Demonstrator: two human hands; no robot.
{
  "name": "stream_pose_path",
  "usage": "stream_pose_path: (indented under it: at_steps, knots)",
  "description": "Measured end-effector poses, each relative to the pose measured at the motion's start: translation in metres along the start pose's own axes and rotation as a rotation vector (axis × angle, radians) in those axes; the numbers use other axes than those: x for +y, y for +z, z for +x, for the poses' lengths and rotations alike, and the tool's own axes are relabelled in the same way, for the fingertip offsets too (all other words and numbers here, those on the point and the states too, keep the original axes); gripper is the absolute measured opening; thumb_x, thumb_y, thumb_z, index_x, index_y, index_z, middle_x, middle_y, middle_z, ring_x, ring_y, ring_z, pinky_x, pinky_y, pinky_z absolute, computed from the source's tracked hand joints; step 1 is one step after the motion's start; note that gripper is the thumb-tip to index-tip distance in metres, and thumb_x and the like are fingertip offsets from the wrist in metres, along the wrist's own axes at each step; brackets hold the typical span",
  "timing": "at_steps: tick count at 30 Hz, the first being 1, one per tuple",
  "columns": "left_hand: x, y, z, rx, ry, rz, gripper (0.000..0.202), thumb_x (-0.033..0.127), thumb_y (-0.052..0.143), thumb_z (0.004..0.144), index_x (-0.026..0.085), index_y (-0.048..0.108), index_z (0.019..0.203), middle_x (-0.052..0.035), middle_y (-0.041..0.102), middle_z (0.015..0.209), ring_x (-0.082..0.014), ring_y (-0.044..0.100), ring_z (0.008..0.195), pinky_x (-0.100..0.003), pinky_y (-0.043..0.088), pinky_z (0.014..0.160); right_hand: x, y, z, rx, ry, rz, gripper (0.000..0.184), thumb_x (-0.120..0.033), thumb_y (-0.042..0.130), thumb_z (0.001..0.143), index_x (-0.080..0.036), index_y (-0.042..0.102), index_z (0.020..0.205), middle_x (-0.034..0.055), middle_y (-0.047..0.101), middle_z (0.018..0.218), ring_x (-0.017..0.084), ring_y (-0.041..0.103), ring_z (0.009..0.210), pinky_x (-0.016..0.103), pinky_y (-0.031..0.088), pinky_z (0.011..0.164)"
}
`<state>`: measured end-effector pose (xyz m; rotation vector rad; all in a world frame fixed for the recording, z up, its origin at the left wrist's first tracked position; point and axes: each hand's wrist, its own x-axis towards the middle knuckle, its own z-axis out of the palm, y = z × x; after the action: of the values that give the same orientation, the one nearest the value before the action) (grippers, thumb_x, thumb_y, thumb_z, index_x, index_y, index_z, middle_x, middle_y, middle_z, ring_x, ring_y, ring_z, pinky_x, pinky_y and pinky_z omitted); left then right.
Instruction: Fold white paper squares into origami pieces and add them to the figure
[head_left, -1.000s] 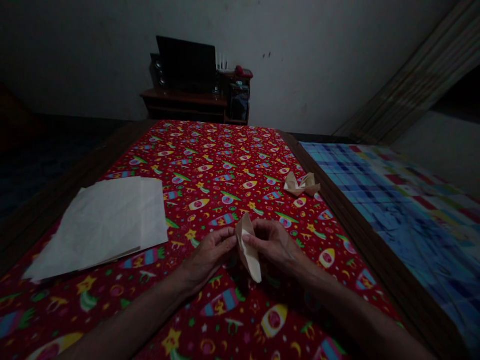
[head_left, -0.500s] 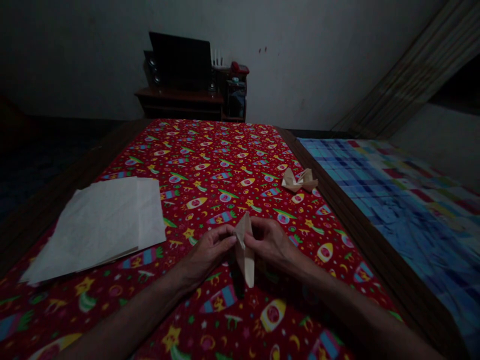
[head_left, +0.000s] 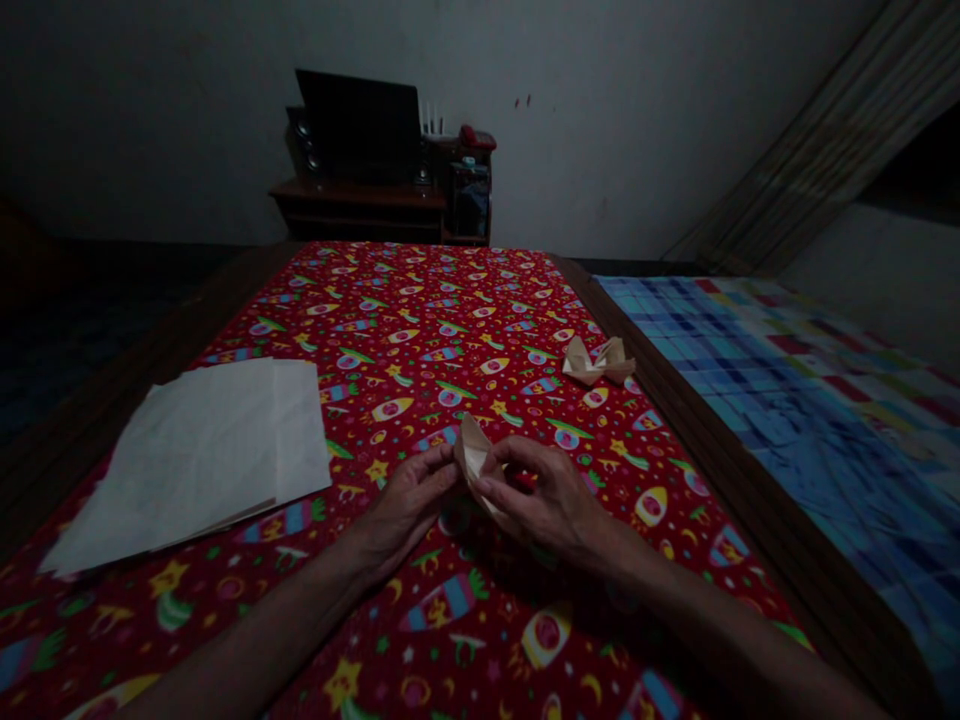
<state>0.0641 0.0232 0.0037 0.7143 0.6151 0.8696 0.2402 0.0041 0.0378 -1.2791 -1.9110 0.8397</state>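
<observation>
Between my two hands is a folded paper boat (head_left: 472, 455), tan outside and paler inside, tilted over the red cloth. My left hand (head_left: 409, 500) pinches its left edge with thumb and fingertips. From the other side my right hand (head_left: 547, 500) is closed on it, the thumb pressing at the fold and covering its lower part. Farther off to the right, two folded paper pieces (head_left: 598, 361) of the same tan colour sit on the cloth. A stack of pale paper sheets (head_left: 202, 450) lies left of my left hand.
The red cloth (head_left: 450, 330) with rockets and stars covers the table, with a dark wooden edge (head_left: 645, 340) on the right. Beyond that lies a blue checked sheet (head_left: 720, 400). At the back, a monitor (head_left: 360, 125) stands on a desk (head_left: 360, 200) by the wall.
The folded paper has turned from nearly upright and narrow to tilted left, showing its pale inside. My right hand has shifted its grip along with it.
</observation>
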Motion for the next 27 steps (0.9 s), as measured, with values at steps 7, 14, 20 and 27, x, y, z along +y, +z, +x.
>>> stream_pose_path:
  at_steps: [7, 14, 20, 27]
  knots:
    - [-0.0018, 0.0003, -0.0002, 0.014, 0.015, 0.092, 0.025, 0.029, 0.071, 0.075, 0.013, 0.068, 0.094, -0.0068, 0.069, 0.089, -0.0172, 0.063, 0.083, -0.026, 0.046, 0.082, 0.0063, 0.0032, -0.0027, 0.098, -0.093, -0.092, 0.018, -0.029, 0.050, 0.087, -0.019, 0.062, 0.080, 0.0027, 0.065, 0.074, 0.014, 0.058, 0.066, 0.025, 0.042, 0.062]
    - [-0.0018, 0.0005, -0.0006, 0.040, 0.009, 0.133, 0.021, 0.029, 0.073, 0.073, 0.013, 0.069, 0.085, -0.0042, 0.066, 0.079, -0.0116, 0.058, 0.072, -0.020, 0.045, 0.072, -0.0009, -0.0004, -0.0028, 0.082, -0.151, -0.232, 0.025, -0.026, 0.043, 0.091, -0.018, 0.061, 0.075, 0.0043, 0.063, 0.072, 0.013, 0.055, 0.060, 0.024, 0.039, 0.058]
    - [-0.0042, -0.0059, -0.0016, 0.065, -0.033, 0.170, 0.024, 0.034, 0.075, 0.069, 0.012, 0.068, 0.076, 0.0003, 0.059, 0.059, -0.0069, 0.048, 0.050, -0.018, 0.037, 0.050, -0.0011, -0.0014, -0.0036, 0.069, -0.151, -0.222, 0.026, -0.028, 0.045, 0.092, -0.020, 0.061, 0.074, 0.0028, 0.062, 0.068, 0.012, 0.053, 0.057, 0.023, 0.038, 0.055]
    - [-0.0021, -0.0052, -0.0006, 0.043, 0.017, 0.246, 0.026, 0.036, 0.072, 0.072, 0.012, 0.069, 0.082, -0.0048, 0.064, 0.070, -0.0125, 0.055, 0.064, -0.021, 0.041, 0.060, 0.0067, -0.0048, -0.0036, 0.071, -0.155, -0.154, 0.019, -0.027, 0.048, 0.090, -0.019, 0.064, 0.084, 0.0034, 0.067, 0.077, 0.013, 0.059, 0.064, 0.023, 0.043, 0.060]
